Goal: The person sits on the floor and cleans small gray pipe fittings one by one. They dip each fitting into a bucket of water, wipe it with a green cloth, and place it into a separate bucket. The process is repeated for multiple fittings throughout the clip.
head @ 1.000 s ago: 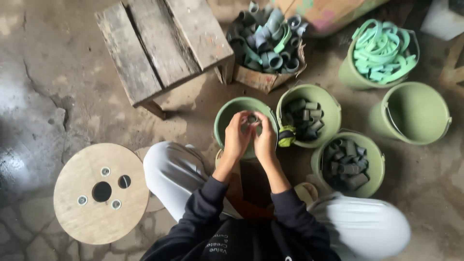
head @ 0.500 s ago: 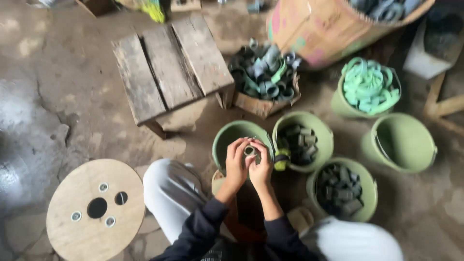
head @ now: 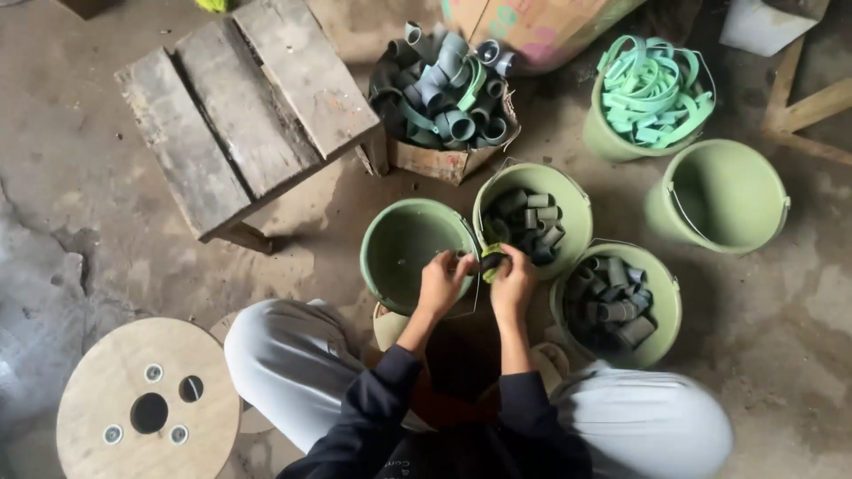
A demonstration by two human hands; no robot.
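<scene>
Two hands at the bucket rims, several containers crowded close. Left to right: wooden spool disc [head: 146, 408] on the floor, plank stool [head: 244, 111] above it, both well apart from the work. Left hand [head: 441, 282] sits over the near rim of the empty green bucket [head: 390, 257], fingers pinched narrow on a small dark piece; too small to tell what exactly. Right hand [head: 513, 282] is just beside it, fingers closed on a short dark tube piece [head: 491, 259] with a yellow-green bit touching it, right at the gap between that bucket and the bucket of dark tube pieces [head: 575, 200].

Risks, as I read it:
- Piece held over the gap between rims; a loose pinch likely drops it on the floor or into the wrong bucket.
- Lower bucket of tube pieces [head: 666, 306] sits against the knee; a leg shift could tip it.
</scene>
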